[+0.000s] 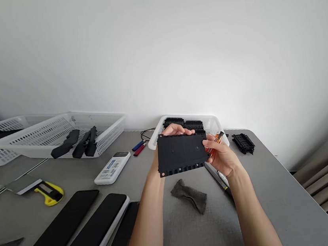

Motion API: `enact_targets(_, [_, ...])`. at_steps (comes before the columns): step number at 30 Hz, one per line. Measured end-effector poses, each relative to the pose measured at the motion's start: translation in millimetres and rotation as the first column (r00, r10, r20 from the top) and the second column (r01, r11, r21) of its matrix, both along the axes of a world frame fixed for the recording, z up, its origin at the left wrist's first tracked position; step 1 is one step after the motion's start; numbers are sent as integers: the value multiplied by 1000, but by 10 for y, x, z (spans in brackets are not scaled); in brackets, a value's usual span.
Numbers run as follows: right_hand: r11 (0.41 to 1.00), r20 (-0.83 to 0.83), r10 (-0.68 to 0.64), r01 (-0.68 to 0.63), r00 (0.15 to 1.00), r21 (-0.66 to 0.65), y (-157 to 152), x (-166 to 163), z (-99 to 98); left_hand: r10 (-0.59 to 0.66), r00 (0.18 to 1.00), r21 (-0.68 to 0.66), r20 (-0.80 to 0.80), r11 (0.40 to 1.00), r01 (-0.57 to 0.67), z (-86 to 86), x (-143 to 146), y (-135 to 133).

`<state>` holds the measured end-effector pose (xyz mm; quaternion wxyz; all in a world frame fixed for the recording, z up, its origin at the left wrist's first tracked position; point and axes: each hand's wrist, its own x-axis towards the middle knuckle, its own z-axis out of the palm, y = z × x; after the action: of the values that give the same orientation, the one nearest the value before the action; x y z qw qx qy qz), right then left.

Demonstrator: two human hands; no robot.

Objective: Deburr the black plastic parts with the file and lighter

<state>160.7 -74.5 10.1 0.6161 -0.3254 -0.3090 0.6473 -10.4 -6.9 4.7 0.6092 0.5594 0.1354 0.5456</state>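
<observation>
A flat black plastic panel (pixel 181 152) with a ribbed lower edge is held up over the grey table (pixel 281 204). My left hand (pixel 174 130) curls over its top edge from behind, fingers closed on it. My right hand (pixel 223 156) grips its right edge and also holds a small orange tube (pixel 218 137) between the fingers. A crumpled grey cloth (pixel 190 194) lies on the table just below the panel.
A white basket (pixel 212 124) with black parts stands behind the panel, and a loose black part (pixel 243 143) lies to its right. A larger white basket (pixel 64 138), a remote (pixel 112 168), a yellow utility knife (pixel 48 192) and long black panels (pixel 60 229) lie to the left.
</observation>
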Motion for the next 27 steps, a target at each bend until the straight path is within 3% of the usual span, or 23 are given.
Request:
enact_targets(4, [987,69,-143,137,987,89,-22,-11,27,43,994,-145,-102,988,-57,27,13,-29])
enact_targets(8, [898,108,-418,392,902,200,-6,18,25,48,995,-344,-85,936,-74,11,-13,14])
enact_targets(10, [830,111,-538,502,836,242,11,36,16,28,997,-334,-76,941,-52,13,-34,13])
enact_targets(13, [748,109,-648,603,754,277,34,66,2,15,983,-209,-181,977,-53,26,-29,-37])
enact_targets(17, [747,163,-657,607,736,272,51,115,-21,100,959,-62,-264,991,-121,17,37,-90])
enact_targets(20, [758,254,-650,590,716,277,46,128,-26,115,970,-80,-213,988,-134,3,57,-81])
enact_targets(23, [709,212,-700,631,682,314,12,106,0,130,975,-106,-180,983,-151,12,33,-67])
enact_targets(25, [725,105,-666,610,738,319,-21,88,33,146,973,-105,-180,980,-167,25,8,-65])
enact_targets(27, [791,37,-558,518,829,325,-57,78,68,178,969,-96,-173,976,-196,37,-11,-67])
